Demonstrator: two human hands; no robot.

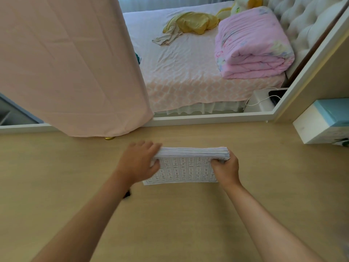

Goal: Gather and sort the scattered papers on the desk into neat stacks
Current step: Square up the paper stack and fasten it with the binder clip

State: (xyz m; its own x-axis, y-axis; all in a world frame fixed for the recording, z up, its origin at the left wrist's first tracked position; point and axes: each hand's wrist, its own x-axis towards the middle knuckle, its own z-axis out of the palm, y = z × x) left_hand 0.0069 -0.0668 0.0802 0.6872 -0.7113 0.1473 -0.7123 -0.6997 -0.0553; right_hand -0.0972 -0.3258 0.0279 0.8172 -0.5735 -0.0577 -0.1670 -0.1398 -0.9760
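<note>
Pink-sheeted bed [188, 72] beyond wooden desk [264, 186]

It was a home bedroom; a bed [188, 72] with a folded pink quilt [253, 46] lay just beyond a wooden desk [170, 224]; a tufted headboard [302, 21] stood behind.
</note>
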